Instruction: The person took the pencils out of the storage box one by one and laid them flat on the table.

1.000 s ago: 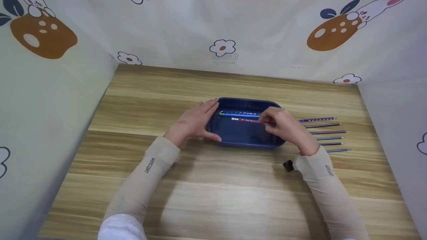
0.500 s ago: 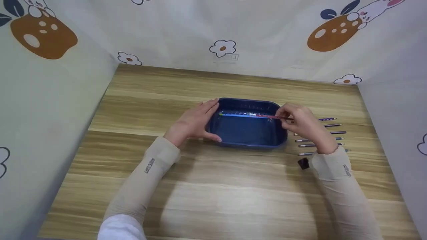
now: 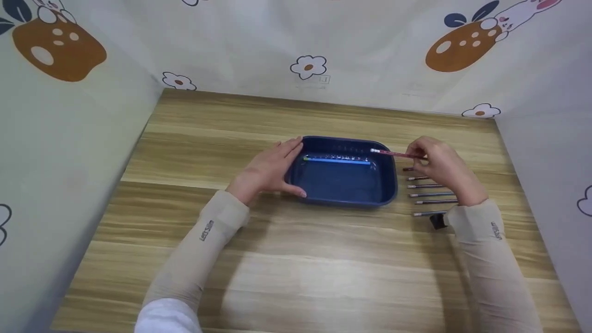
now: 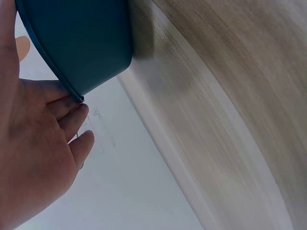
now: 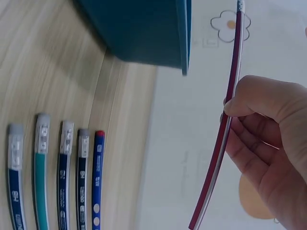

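A dark blue rectangular tub (image 3: 344, 202) stands mid-table. My left hand (image 3: 266, 171) rests against its left end, fingers straight along the far corner and thumb spread to the near corner. In the left wrist view, its fingertips touch the tub's rim (image 4: 57, 72). My right hand (image 3: 444, 164) pinches a maroon-and-silver striped pencil (image 5: 221, 136) between thumb and fingers. That pencil's white eraser end hangs over the tub's right rim. Inside the tub, a light blue pencil (image 3: 337, 161) lies near the far wall; glints beside it are unclear.
Several pencils lie side by side right of the tub, partly under my right forearm, among them a teal pencil (image 5: 41, 187) and a blue pencil with a red end (image 5: 97, 177). A patterned cloth wall (image 3: 245, 55) closes off the table's back and sides.
My right hand has moved right and slightly away from me, carrying the striped pencil from over the tub's middle to its right rim. My left hand has stayed put.
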A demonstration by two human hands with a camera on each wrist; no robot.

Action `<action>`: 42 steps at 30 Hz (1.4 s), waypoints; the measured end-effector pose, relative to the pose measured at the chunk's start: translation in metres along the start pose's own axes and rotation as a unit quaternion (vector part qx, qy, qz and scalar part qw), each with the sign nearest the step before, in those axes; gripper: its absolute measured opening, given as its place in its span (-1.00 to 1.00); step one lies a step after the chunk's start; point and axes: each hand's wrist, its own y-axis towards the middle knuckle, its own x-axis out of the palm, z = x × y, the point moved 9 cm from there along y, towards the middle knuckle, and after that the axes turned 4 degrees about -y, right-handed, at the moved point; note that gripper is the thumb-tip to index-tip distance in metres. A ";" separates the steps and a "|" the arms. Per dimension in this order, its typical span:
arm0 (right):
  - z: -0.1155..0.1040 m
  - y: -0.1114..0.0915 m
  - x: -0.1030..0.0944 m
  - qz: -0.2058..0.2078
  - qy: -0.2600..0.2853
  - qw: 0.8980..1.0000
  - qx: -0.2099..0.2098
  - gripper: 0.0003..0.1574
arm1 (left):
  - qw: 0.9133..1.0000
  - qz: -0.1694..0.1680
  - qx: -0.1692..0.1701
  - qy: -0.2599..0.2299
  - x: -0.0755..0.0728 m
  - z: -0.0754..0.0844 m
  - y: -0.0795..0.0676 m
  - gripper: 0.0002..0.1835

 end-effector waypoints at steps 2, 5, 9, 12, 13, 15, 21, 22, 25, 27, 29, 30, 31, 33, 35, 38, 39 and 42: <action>0.007 0.000 -0.001 -0.001 -0.005 1.000 0.004 -0.74 | 1.000 -0.001 -0.001 -0.001 0.000 0.000 0.000 0.41; 0.017 0.000 -0.001 -0.006 -0.011 1.000 0.014 -0.75 | 1.000 -0.001 -0.003 -0.003 0.000 -0.001 -0.001 0.41; 0.028 0.000 -0.002 -0.012 -0.024 0.999 0.022 -0.74 | 1.000 -0.002 -0.006 -0.005 0.000 -0.001 -0.001 0.41; 0.036 0.001 -0.002 -0.019 -0.034 0.999 0.023 -0.72 | 1.000 -0.001 -0.001 -0.004 0.000 -0.001 0.000 0.41; 0.039 0.001 -0.002 -0.022 -0.036 0.999 0.024 -0.71 | 1.000 0.001 0.000 -0.006 0.000 -0.001 0.000 0.41; 0.044 0.002 0.000 -0.025 -0.041 0.999 0.021 -0.71 | 1.000 0.002 0.002 -0.004 0.000 -0.001 0.000 0.40; 0.064 0.002 0.008 -0.040 -0.052 0.997 0.037 -0.73 | 1.000 0.003 0.002 -0.004 0.000 -0.001 0.000 0.40; 0.068 0.002 0.010 -0.045 -0.053 0.997 0.043 -0.75 | 1.000 0.004 0.002 -0.004 0.000 -0.001 0.000 0.40; 0.079 0.002 0.015 -0.060 -0.050 0.995 0.064 -0.80 | 1.000 0.004 0.001 -0.002 0.001 -0.001 0.000 0.40; 0.086 0.001 0.019 -0.070 -0.049 0.993 0.078 -0.84 | 1.000 0.004 0.002 -0.002 0.001 -0.001 0.000 0.40; 0.092 0.001 0.023 -0.080 -0.050 0.991 0.090 -0.85 | 1.000 0.004 0.001 -0.003 0.001 -0.001 0.000 0.40; 0.095 0.002 0.024 -0.083 -0.051 0.991 0.091 -0.85 | 1.000 0.004 0.000 -0.005 0.001 -0.001 0.000 0.39; 0.097 0.002 0.026 -0.087 -0.053 0.991 0.092 -0.85 | 1.000 0.004 -0.001 -0.007 0.001 -0.001 0.000 0.39; 0.102 0.002 0.030 -0.092 -0.055 0.990 0.091 -0.86 | 1.000 0.003 -0.001 -0.009 0.001 -0.001 -0.001 0.39; 0.106 0.003 0.033 -0.096 -0.053 0.990 0.093 -0.87 | 1.000 0.002 -0.003 -0.011 0.000 -0.001 -0.001 0.39; 0.113 0.003 0.039 -0.106 -0.049 0.988 0.100 -0.86 | 1.000 0.001 -0.005 -0.010 0.000 -0.001 -0.002 0.40; 0.114 0.003 0.040 -0.110 -0.049 0.988 0.101 -0.86 | 1.000 0.001 -0.004 -0.010 0.000 0.000 -0.002 0.39; 0.119 0.002 0.045 -0.121 -0.051 0.985 0.108 -0.81 | 1.000 0.000 -0.001 -0.010 -0.001 0.001 -0.001 0.39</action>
